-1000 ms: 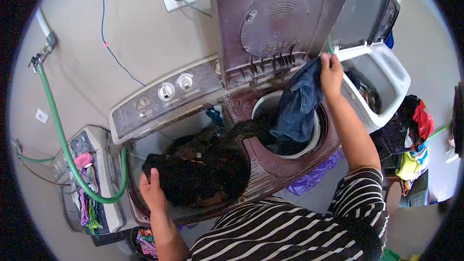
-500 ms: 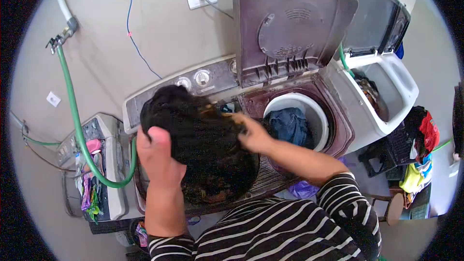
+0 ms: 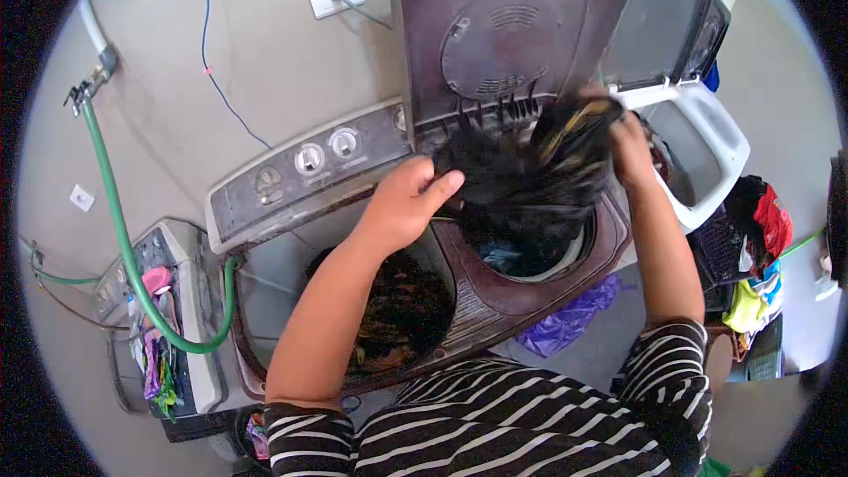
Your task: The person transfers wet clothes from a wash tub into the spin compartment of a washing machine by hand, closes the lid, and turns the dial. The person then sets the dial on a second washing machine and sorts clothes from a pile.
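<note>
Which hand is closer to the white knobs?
Left. In view, the left hand is below and right of the white control knobs; the right hand is much farther right.

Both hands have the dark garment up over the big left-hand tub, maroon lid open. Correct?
Wrong tub: the head view shows the dark garment over the smaller round tub on the right, not the big left-hand tub. The rest stands: left hand and right hand both hold it, maroon lid open.
</note>
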A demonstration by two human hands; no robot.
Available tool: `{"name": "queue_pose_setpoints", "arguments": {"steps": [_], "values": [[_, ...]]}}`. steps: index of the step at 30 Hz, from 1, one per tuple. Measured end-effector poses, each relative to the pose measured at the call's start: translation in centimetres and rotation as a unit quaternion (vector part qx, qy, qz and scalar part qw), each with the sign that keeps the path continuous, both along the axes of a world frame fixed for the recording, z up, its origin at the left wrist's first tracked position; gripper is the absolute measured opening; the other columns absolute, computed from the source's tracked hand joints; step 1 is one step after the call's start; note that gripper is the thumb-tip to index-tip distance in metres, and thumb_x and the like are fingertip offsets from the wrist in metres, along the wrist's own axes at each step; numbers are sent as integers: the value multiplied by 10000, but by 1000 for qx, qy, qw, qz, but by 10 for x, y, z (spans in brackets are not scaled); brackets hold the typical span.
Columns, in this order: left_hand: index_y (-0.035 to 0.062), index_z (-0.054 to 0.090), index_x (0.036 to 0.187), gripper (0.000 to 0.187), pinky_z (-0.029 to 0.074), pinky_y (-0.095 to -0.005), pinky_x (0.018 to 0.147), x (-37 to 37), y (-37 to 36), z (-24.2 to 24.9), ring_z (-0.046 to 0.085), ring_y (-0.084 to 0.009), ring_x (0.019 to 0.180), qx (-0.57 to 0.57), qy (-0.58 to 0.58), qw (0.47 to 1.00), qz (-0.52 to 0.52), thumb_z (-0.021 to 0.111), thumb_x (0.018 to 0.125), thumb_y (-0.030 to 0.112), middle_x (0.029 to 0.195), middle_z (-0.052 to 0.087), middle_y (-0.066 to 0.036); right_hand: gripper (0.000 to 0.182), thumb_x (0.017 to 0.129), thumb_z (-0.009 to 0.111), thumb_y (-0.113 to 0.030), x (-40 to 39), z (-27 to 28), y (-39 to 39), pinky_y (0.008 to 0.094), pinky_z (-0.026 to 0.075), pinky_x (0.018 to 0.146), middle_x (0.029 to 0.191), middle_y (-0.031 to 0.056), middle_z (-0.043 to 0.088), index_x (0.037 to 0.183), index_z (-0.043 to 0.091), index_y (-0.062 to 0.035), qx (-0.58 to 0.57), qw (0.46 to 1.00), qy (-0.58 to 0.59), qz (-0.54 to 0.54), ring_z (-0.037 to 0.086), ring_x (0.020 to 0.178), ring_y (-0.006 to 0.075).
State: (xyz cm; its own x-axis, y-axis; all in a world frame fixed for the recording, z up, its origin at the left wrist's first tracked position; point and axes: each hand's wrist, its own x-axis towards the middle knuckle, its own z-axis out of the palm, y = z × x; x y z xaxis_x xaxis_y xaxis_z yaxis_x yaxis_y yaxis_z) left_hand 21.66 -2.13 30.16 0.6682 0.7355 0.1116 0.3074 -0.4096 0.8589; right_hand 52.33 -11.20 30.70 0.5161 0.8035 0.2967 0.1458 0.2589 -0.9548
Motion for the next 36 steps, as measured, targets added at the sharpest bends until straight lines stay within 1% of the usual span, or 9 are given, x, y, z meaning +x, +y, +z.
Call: {"name": "queue_pose_setpoints", "arguments": {"steps": [2,10,13,16,17,22,27,35,36], "values": [[37,594,988,302,421,-307,663,8,13,-23,546,-195,730,44,232,971,20,500,868,297,851,608,-72,318,747,453,-44,22,-27,-2,229,426,704,890,77,599,1037,575,-2,-117,969,-216,24,540,743,151],[54,609,950,335,437,-300,674,3,24,-50,561,-199,733,-12,144,989,37,519,840,358,832,615,-66,328,724,448,-28,34,-51,2,231,418,705,872,82,594,1025,573,14,-96,979,-122,-133,518,754,168],[52,603,972,316,443,-289,690,-20,28,-64,572,-193,755,-25,91,994,57,527,839,328,851,624,-58,339,726,483,-35,7,-95,6,335,459,736,919,160,598,1061,523,-3,-71,925,-307,-211,560,797,295],[55,598,995,299,446,-292,703,-52,14,-86,577,-191,780,-34,107,991,66,540,834,300,882,629,-60,485,693,660,-182,4,-180,-1,370,430,832,989,146,586,1133,514,-37,-167,809,-462,322,554,871,305],[59,596,1005,292,447,-297,707,-63,10,-92,576,-190,790,-14,129,989,72,548,832,288,899,629,-61,583,643,721,-271,0,-179,-1,379,427,847,1164,174,498,1137,521,-33,-377,787,-308,378,539,928,320],[56,579,1044,284,439,-296,695,-118,-20,-124,561,-175,780,-125,163,972,119,548,837,248,904,619,-69,728,536,777,-381,32,-248,38,389,425,834,1121,172,500,1152,527,-84,-254,825,-471,178,528,927,339],[46,570,1058,287,429,-289,675,-146,-54,-142,540,-170,757,-210,144,950,181,548,841,232,865,606,-70,784,434,781,-489,-23,-313,50,415,447,757,1022,165,519,1072,542,-102,-362,648,-644,183,534,819,363],[28,584,1013,265,443,-296,685,-213,-107,-175,569,-200,755,-153,152,913,345,567,819,208,882,619,-77,602,589,724,-431,-52,-245,87,387,443,698,941,138,598,1015,517,-60,-389,559,-552,482,554,801,330],[28,587,1003,259,447,-301,688,-219,-113,-181,574,-211,754,-115,153,910,367,571,812,202,885,622,-78,602,589,724,-431,-46,-321,98,387,443,698,941,138,598,1015,517,-60,-376,553,-556,494,554,801,330]]}}
